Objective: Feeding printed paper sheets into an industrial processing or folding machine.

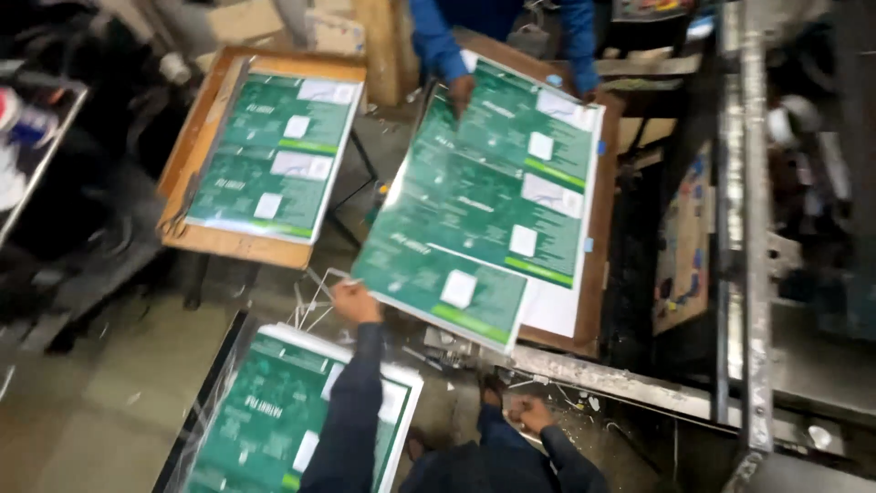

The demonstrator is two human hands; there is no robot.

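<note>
Green glossy printed sheet (474,205), corner in left hand (354,301)

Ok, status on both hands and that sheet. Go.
Left hand grips near corner of green printed sheet. Right hand low, empty. Co-worker's hand holds far edge. Sheet over wooden board.

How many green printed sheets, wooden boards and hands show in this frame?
Green printed sheets: 3 (lifted sheet, sheet on left board, bottom sheet)
Wooden boards: 2 (left board, right board)
Hands: 3 (left hand, right hand, co-worker's hand)
Total: 8
</note>
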